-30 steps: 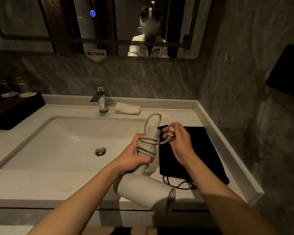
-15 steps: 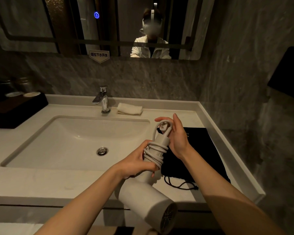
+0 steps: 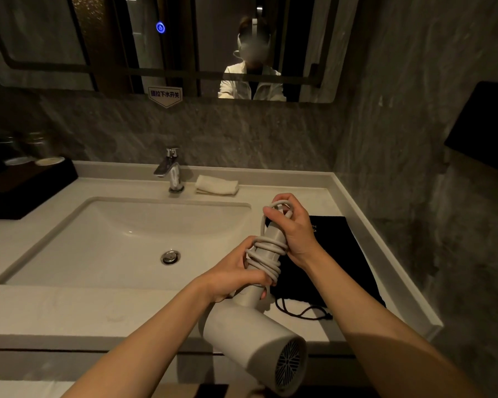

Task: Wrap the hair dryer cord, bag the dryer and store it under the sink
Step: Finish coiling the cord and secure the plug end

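Note:
A white hair dryer (image 3: 250,337) hangs head-down over the counter's front edge, its grille facing me. Its white cord (image 3: 266,254) is coiled several turns around the handle. My left hand (image 3: 236,274) grips the lower handle over the coils. My right hand (image 3: 295,228) is closed around the top of the handle and the cord's end loop; the plug is hidden in that hand. A flat black drawstring bag (image 3: 339,254) lies on the counter right behind the dryer, its string trailing toward me.
A white sink basin (image 3: 121,237) with a chrome faucet (image 3: 171,170) fills the left. A folded white cloth (image 3: 216,185) lies beside the faucet. A dark tray (image 3: 20,185) with cups stands far left. A stone wall closes the right side.
My right hand brought the cord's end up and closed over the top of the handle. The dryer tilted so that its grille faces me more.

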